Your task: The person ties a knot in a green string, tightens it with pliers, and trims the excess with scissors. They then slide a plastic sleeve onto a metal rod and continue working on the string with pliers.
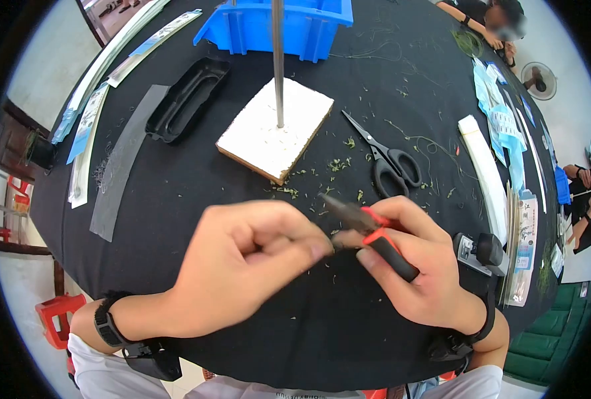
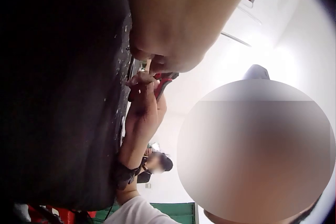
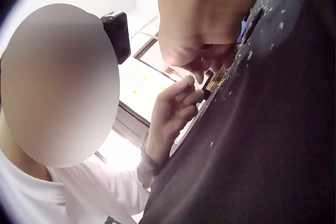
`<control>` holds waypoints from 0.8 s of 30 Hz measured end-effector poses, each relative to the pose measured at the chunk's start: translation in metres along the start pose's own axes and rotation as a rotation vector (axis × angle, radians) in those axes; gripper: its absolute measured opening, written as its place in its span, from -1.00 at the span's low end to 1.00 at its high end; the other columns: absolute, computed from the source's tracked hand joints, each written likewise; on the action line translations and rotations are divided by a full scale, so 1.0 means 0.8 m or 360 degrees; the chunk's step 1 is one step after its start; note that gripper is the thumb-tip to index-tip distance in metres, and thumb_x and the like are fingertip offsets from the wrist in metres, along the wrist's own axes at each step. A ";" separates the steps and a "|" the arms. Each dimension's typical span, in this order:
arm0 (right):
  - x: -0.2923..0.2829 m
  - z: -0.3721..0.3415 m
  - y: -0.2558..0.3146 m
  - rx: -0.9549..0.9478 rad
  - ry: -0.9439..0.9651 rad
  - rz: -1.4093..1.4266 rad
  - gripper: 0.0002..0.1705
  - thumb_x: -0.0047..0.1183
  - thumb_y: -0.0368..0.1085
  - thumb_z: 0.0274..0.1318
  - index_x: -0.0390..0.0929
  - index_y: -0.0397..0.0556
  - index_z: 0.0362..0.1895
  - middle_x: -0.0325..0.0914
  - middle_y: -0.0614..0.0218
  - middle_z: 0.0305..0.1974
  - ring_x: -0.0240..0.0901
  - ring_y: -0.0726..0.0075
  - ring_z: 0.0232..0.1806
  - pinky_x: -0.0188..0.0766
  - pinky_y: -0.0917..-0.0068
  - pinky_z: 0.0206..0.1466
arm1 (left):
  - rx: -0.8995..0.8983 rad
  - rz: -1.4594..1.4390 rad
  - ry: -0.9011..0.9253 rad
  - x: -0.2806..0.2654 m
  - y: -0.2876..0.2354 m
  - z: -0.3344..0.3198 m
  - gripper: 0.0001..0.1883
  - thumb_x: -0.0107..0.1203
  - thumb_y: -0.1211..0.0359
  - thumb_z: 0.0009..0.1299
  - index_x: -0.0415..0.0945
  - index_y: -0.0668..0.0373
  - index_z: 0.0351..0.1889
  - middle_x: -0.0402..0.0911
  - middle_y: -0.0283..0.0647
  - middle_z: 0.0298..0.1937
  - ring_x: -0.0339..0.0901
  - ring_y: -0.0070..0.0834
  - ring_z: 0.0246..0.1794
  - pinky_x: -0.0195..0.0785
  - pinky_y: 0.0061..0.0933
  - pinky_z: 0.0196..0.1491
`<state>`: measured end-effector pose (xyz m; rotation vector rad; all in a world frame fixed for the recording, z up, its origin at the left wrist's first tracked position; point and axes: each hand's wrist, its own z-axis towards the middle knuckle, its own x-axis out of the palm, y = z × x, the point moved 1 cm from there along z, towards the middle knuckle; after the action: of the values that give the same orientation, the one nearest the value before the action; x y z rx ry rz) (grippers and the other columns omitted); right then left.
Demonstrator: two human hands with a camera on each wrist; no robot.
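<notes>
My left hand [image 1: 239, 272] is over the near middle of the table, thumb and forefinger pinched together at a tiny, thin greenish piece [image 1: 333, 245] that is mostly hidden. Facing it, my right hand [image 1: 425, 276] holds pliers with red and black handles [image 1: 395, 256], their dark nose pointing up and left. The right thumb and fingertip come close to the left fingertips. Beyond the hands lie black-handled scissors [image 1: 395, 166], blades partly apart. A white-topped block [image 1: 262, 136] with an upright metal rod [image 1: 279, 66] stands further back.
Green clippings [image 1: 339, 164] are scattered over the black tablecloth. A blue bin [image 1: 262, 33] stands at the back, with a black tray [image 1: 189, 100] and grey strip [image 1: 126, 166] to the left. White strips [image 1: 485, 179] and a stapler-like device [image 1: 481, 253] lie right. Another person sits across.
</notes>
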<state>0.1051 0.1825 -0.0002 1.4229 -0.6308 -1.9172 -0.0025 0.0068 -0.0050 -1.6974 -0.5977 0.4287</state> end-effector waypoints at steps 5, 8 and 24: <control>-0.001 0.002 0.001 -0.0010 -0.0072 -0.0517 -0.70 0.19 -0.50 -0.23 0.51 -0.23 -0.27 0.38 0.13 -0.07 0.36 0.05 -0.09 0.31 0.27 -0.07 | -0.0042 -0.0303 -0.0344 -0.005 0.001 0.004 -0.88 0.10 0.45 0.29 0.53 0.35 -0.32 0.43 -0.41 -0.61 0.09 -0.86 -0.76 -0.20 -0.74 -0.72; 0.004 -0.001 0.004 -0.0014 -0.0078 -0.0644 -0.71 0.20 -0.45 -0.22 0.51 -0.23 -0.28 0.38 0.14 -0.08 0.35 0.05 -0.09 0.29 0.26 -0.09 | -0.0102 -0.0371 -0.0351 -0.007 0.000 0.003 -0.88 0.10 0.44 0.29 0.54 0.34 -0.32 0.42 -0.42 -0.60 0.09 -0.85 -0.76 -0.21 -0.74 -0.72; 0.008 -0.004 0.008 -0.0087 -0.0061 -0.0636 -0.75 0.30 -0.36 -0.27 0.51 -0.21 -0.49 0.35 0.22 -0.40 0.34 0.21 -0.45 0.25 0.42 -0.48 | -0.0085 -0.0435 -0.0293 -0.003 0.002 0.004 -0.89 0.11 0.45 0.30 0.54 0.34 -0.32 0.45 -0.41 -0.58 0.10 -0.85 -0.76 -0.19 -0.73 -0.72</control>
<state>0.1085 0.1738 -0.0008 1.5697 -0.3226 -2.2517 -0.0056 0.0076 -0.0075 -1.6079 -0.9695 0.3768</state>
